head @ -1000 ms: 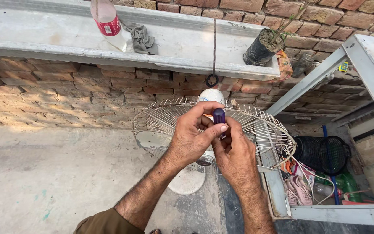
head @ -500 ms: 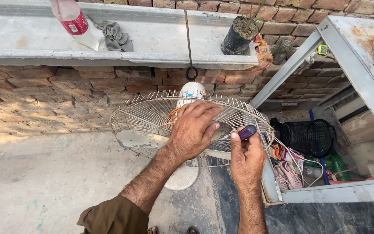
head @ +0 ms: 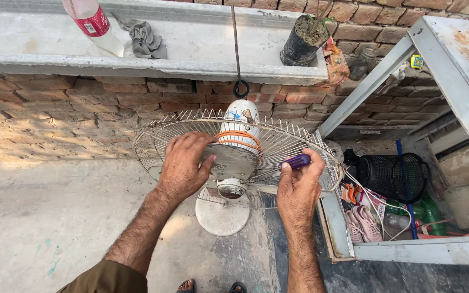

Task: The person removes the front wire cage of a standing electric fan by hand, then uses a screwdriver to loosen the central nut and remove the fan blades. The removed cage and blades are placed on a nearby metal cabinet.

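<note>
left hand (head: pixel 183 165) grip: spread wide, laid on fan blade (head: pixel 233 160) | right hand (head: pixel 298 187) grip: screwdriver (head: pixel 291 163) held, tip pointed toward fan hub (head: pixel 231 188), just left of it

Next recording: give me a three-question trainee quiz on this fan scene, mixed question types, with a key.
1. True or false: the right hand holds a purple-handled screwdriver.
2. The left hand rests on: A) bottle B) fan C) basket
3. Fill in: on the ledge, the grey rag lies beside the ____.

Key: 1 true; 2 B; 3 bottle.
</note>
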